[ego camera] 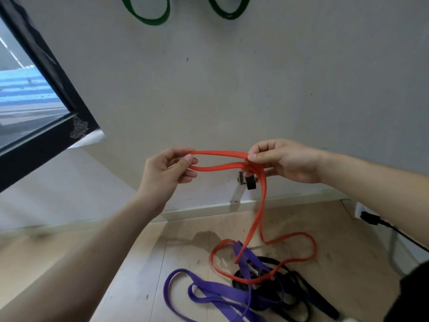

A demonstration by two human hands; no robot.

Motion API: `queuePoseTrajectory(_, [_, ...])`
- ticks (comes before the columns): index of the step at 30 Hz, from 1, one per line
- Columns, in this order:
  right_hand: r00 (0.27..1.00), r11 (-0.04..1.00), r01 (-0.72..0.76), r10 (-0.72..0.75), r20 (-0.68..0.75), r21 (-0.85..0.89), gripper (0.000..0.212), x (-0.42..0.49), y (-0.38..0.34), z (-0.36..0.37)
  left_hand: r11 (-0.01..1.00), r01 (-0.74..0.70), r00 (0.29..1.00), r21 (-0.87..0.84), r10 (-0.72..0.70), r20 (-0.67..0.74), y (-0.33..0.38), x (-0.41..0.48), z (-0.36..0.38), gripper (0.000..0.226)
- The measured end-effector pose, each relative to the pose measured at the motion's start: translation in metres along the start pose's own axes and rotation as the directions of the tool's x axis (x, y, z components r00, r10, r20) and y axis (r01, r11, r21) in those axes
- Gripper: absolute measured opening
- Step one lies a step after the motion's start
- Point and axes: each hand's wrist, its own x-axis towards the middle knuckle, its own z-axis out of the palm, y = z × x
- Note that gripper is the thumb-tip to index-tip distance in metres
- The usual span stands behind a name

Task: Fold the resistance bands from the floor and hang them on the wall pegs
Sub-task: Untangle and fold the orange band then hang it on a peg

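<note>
In the middle of the frame, both hands hold an orange resistance band (pixel 218 153) up in front of the grey wall (pixel 232 89). The left hand (pixel 169 169) pinches one end of a short doubled length between thumb and curled fingers. The right hand (pixel 286 161) pinches the other end, its thumb pressed on the gathered strands. Two strands run nearly level between the hands, one just above the other.

From the right hand the rest of the orange band drops to the wooden floor (pixel 162 263) at lower centre. There it spreads in a wide loop that lies partly over a purple band (pixel 209 296) and a black band (pixel 294 300). Those two lie tangled together in a heap at the bottom of the frame.

At the top edge, the lower curves of two green bands (pixel 148 16) hang against the wall. A black-framed window (pixel 46 94) fills the upper left. At the right edge, a black cable (pixel 399 233) runs from a plug near the skirting.
</note>
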Motion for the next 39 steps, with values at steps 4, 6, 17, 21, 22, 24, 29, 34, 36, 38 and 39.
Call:
queuePoseTrajectory(4, [0.999, 1.0, -0.01, 0.01, 0.051, 0.002, 0.018, -0.006, -0.002, -0.002, 0.997, 0.01, 1.0, -0.081, -0.01, -0.004, 0.006, 0.001, 0.002, 0.015])
queuePoseTrajectory(6, [0.998, 1.0, -0.023, 0.022, 0.064, 0.011, 0.019, -0.006, 0.001, -0.003, 0.99, 0.007, 1.0, -0.138, -0.009, -0.014, 0.007, 0.001, 0.002, 0.015])
queuePoseTrajectory(17, [0.999, 0.995, 0.023, -0.028, 0.046, 0.102, 0.018, -0.005, -0.003, 0.01, 0.886, -0.225, 0.974, 0.404, 0.194, 0.118, 0.005, -0.002, -0.009, 0.03])
queuePoseTrajectory(21, [0.994, 1.0, 0.023, -0.023, 0.11, 0.001, 0.013, -0.004, -0.001, 0.019, 0.608, -0.51, 0.843, 0.609, 0.209, 0.496, 0.011, -0.02, 0.016, 0.055])
queuePoseTrajectory(22, [0.992, 1.0, 0.023, -0.022, 0.122, -0.015, 0.012, -0.004, -0.001, 0.021, 0.596, -0.535, 0.819, 0.599, 0.192, 0.541, 0.011, -0.023, 0.024, 0.051])
queuePoseTrajectory(24, [0.992, 0.999, 0.028, -0.024, 0.125, -0.03, 0.012, -0.005, -0.002, 0.026, 0.647, -0.517, 0.811, 0.561, 0.16, 0.563, 0.011, -0.025, 0.033, 0.032])
queuePoseTrajectory(29, [0.986, 0.99, -0.009, 0.032, 0.161, -0.142, 0.033, -0.006, 0.003, 0.028, 0.706, -0.467, 0.844, 0.532, 0.175, 0.508, 0.012, -0.021, 0.03, 0.016])
queuePoseTrajectory(34, [0.979, 0.905, -0.02, 0.104, 0.176, -0.425, 0.013, -0.001, 0.032, 0.033, 0.745, -0.461, 0.88, 0.482, 0.311, 0.359, 0.016, -0.016, 0.025, 0.013])
queuePoseTrajectory(36, [0.987, 0.909, -0.024, 0.088, 0.135, -0.416, 0.012, 0.002, 0.037, 0.029, 0.772, -0.439, 0.897, 0.46, 0.35, 0.269, 0.014, -0.012, 0.018, 0.013])
queuePoseTrajectory(38, [0.994, 0.924, -0.024, 0.062, 0.088, -0.381, 0.012, 0.005, 0.033, 0.023, 0.794, -0.408, 0.913, 0.45, 0.368, 0.179, 0.011, -0.006, 0.009, 0.008])
queuePoseTrajectory(39, [0.997, 0.935, -0.024, 0.048, 0.058, -0.355, 0.014, 0.005, 0.03, 0.019, 0.804, -0.392, 0.918, 0.448, 0.369, 0.141, 0.009, -0.004, 0.004, 0.007])
